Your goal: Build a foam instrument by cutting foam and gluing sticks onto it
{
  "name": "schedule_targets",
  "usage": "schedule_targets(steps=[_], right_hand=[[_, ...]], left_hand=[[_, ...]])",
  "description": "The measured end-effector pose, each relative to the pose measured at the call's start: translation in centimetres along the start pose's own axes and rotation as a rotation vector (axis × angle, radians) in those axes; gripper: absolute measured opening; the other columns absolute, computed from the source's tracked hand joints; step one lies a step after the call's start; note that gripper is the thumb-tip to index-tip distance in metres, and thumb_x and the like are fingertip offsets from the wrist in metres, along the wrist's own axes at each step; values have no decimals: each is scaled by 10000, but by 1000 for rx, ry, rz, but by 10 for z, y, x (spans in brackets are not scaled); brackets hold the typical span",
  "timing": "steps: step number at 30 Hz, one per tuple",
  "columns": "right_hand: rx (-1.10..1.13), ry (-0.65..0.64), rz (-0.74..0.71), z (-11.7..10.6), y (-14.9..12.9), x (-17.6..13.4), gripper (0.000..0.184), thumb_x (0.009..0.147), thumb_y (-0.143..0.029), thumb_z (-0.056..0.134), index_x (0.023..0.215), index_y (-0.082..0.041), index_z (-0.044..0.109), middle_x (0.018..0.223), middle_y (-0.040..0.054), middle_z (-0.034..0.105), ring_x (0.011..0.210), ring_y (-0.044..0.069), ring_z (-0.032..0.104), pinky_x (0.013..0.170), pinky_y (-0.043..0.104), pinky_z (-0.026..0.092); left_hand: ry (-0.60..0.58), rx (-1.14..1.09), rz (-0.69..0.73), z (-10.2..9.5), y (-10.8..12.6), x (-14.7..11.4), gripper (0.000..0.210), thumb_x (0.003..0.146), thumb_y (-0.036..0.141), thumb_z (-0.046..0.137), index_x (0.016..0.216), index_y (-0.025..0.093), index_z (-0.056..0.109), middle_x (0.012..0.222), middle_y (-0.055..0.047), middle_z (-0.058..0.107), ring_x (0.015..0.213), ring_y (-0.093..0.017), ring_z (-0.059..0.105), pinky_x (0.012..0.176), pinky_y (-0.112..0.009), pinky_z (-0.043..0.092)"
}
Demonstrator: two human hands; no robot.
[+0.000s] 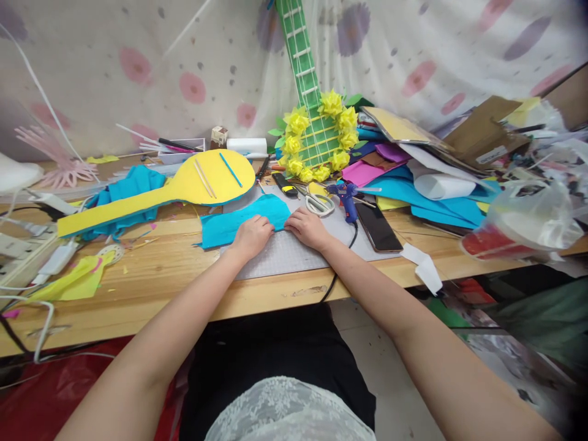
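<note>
A strip of blue crepe paper [239,222] lies on the grey cutting mat [285,260] and the wooden tabletop. My left hand [254,236] is closed on the paper's near edge, fingers bent together. At the paper's right end, my right hand [307,228] has its fingers curled onto the edge; the fingertips are partly hidden. Just beyond my right hand are white-handled scissors [320,206] and a blue hot glue gun [345,199]. Behind the paper rests a yellow guitar-shaped cutout [202,174] with thin sticks on its face and a blue rim.
A green guitar model [305,92] with yellow paper flowers leans on the curtain. A phone [377,228] lies right of the mat, with stacked coloured paper [427,202] and a bagged cup [509,226] farther right. Bunched blue crepe paper [126,190] and power strips [22,251] are left.
</note>
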State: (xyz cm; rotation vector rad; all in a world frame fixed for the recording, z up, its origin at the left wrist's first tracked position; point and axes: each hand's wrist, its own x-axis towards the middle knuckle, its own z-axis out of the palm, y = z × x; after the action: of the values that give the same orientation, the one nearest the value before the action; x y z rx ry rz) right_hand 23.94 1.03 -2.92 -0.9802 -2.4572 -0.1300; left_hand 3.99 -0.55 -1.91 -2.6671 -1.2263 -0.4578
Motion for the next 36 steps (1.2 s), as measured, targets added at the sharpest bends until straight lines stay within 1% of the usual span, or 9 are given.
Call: schedule_targets(steps=[5, 8, 11, 15, 19, 23, 26, 31, 36], right_hand=[[-2, -21, -22, -3, -3, 0, 227, 864, -306, 446, 845, -174, 629, 825, 74, 615, 826, 202, 455, 744, 324, 375], [-24, -28, -16, -4, -7, 2, 220, 862, -290, 439, 841, -167, 621, 823, 81, 610, 828, 204, 454, 756, 330, 373], [-22, -11, 5, -6, -10, 3, 212, 858, -277, 436, 844, -161, 614, 822, 84, 614, 820, 201, 465, 756, 326, 377], [44, 95, 118, -12, -8, 4, 154, 816, -264, 495, 788, -162, 606, 785, 68, 625, 781, 184, 498, 739, 310, 385], [154, 213, 336, -23, -5, 12, 106, 766, -258, 550, 725, -175, 601, 711, 30, 620, 706, 155, 519, 681, 278, 388], [196, 273, 486, -31, -9, 27, 105, 747, -278, 557, 723, -187, 604, 705, 17, 631, 689, 149, 531, 653, 269, 384], [130, 324, 485, -32, -16, 37, 104, 749, -274, 549, 710, -189, 594, 709, 21, 635, 705, 161, 530, 672, 284, 377], [-42, 368, 427, -30, -27, 46, 108, 778, -257, 510, 730, -186, 578, 745, 41, 633, 749, 189, 508, 707, 313, 355], [-149, 306, 372, -24, -33, 46, 125, 797, -249, 496, 748, -173, 581, 775, 59, 633, 777, 201, 491, 717, 320, 348]], left_hand=[[88, 65, 160, 1, -7, 1, 227, 845, 214, 440, 812, 135, 651, 772, -95, 596, 790, -210, 512, 674, -330, 394], [123, 71, 194, -3, -13, 4, 219, 844, 203, 436, 795, 140, 641, 765, -93, 587, 788, -210, 506, 684, -340, 392], [203, 49, 195, -14, -12, 7, 205, 845, 208, 437, 819, 162, 635, 801, -85, 597, 840, -207, 509, 786, -361, 382], [431, -28, 24, -29, 6, 8, 236, 833, 345, 469, 908, 173, 613, 969, -105, 606, 936, -217, 507, 866, -376, 344], [452, -260, -90, -26, 29, 12, 229, 844, 339, 454, 786, 175, 603, 776, -57, 628, 770, -171, 547, 727, -303, 390], [584, -650, -395, -21, 39, 31, 158, 812, 294, 512, 836, 171, 608, 816, -48, 644, 736, -137, 571, 692, -260, 430], [693, -914, -610, -25, 38, 51, 140, 742, 280, 600, 816, 161, 605, 815, -49, 645, 713, -125, 585, 676, -246, 455], [834, -1106, -795, -24, 29, 71, 183, 647, 286, 674, 712, 152, 566, 680, -21, 616, 620, -112, 575, 626, -243, 467], [822, -1226, -891, -12, 18, 70, 228, 597, 263, 690, 760, 147, 580, 637, -12, 617, 593, -119, 589, 587, -245, 475]])
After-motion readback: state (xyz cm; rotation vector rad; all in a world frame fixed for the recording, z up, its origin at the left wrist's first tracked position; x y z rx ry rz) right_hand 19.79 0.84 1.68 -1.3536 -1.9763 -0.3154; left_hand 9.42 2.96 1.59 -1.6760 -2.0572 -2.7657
